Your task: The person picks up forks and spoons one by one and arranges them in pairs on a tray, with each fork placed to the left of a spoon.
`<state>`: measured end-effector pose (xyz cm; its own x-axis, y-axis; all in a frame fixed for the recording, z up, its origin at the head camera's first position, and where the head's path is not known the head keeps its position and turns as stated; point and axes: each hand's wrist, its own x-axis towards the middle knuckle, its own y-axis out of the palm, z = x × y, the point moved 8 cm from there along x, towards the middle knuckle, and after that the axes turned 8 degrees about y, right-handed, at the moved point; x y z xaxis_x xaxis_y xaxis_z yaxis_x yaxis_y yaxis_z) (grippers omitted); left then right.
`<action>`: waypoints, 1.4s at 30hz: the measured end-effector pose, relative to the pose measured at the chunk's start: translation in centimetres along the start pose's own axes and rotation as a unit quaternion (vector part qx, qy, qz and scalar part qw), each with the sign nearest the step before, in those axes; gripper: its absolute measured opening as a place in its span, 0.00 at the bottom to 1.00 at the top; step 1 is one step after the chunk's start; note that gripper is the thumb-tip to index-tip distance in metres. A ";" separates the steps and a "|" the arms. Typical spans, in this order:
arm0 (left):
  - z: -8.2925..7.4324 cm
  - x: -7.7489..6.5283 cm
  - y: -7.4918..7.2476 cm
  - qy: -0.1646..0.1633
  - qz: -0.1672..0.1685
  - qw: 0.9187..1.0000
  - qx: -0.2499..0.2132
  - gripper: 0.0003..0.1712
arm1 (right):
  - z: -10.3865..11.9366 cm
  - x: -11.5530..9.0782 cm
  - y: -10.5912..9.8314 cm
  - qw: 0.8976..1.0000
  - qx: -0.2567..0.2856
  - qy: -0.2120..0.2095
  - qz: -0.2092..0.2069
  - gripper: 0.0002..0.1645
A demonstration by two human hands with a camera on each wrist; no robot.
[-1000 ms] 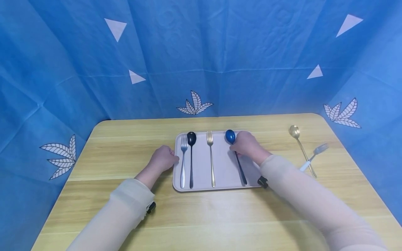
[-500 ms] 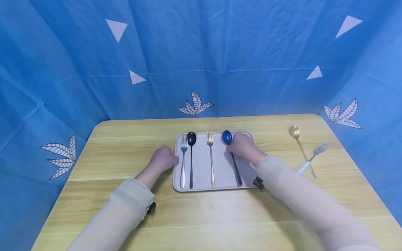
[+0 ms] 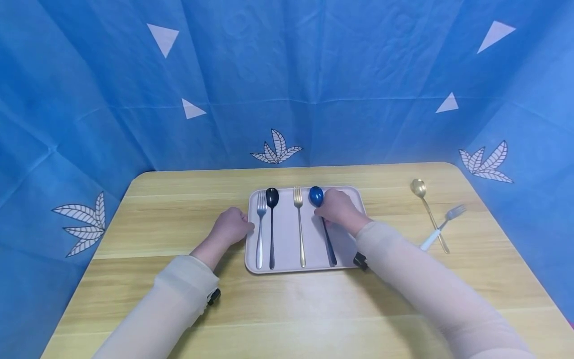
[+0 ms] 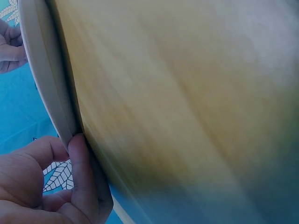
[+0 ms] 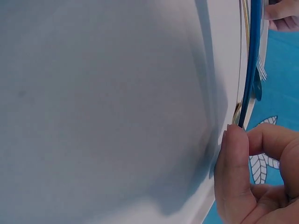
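Note:
A pale tray lies on the table, with a silver fork, a black spoon and a gold fork laid on it side by side. My left hand pinches the tray's left rim between thumb and finger, as the left wrist view confirms. Over the tray's right part, my right hand pinches a blue spoon just below its bowl. In the right wrist view the spoon's handle runs up from my fingertips and casts a shadow on the tray. Whether its end touches the tray I cannot tell.
Right of the tray, a gold spoon lies crossed with a small fork that has a light handle, partly hidden by my right sleeve. A blue patterned curtain hangs behind the wooden table.
My right hand has moved left across the tray with the blue spoon, bringing it closer to the gold fork. My left hand stays at the tray's rim.

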<state>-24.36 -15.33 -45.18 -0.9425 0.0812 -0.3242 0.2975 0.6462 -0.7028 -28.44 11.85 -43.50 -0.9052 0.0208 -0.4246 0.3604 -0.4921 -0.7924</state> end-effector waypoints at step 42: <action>-0.1 0.0 0.0 -0.012 0.012 1.000 0.000 0.17 | 2.0 1.1 1.7 0.999 -0.036 0.022 -0.004 0.14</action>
<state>-24.34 -15.32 -45.11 -0.9309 0.0783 -0.3569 0.3204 0.6445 -0.6942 -29.23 9.28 -44.42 -0.8983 0.0636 -0.4348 0.3690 -0.4280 -0.8250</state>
